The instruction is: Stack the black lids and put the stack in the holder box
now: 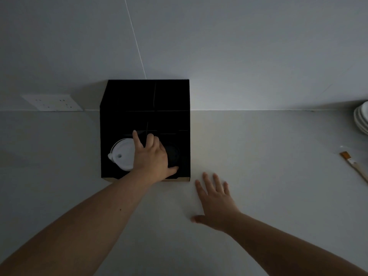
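The pale worktop (258,156) fills the lower half of the view and carries everything in play, with a wall behind it. Against that wall stands the black holder box (145,100), divided into compartments, its open front facing the person. In its front left compartment sit white lids (121,154); in the front right compartment the black lids (174,154) are just visible as a dark round shape, hard to separate from the box in this dim light, so how many are stacked there cannot be told. The left hand (151,158) reaches into the box, its grip loosely curled around the black lids with the thumb at their near edge and the forefinger raised; whether it is pinching them or merely touching is unclear. The right hand (216,198) lies flat on the worktop beside the box, fingers spread, holding nothing. By this showing the task looks nearly finished: the stack appears to be in the holder box, and only letting go and withdrawing the hand seems left. No other black lids show on the worktop.
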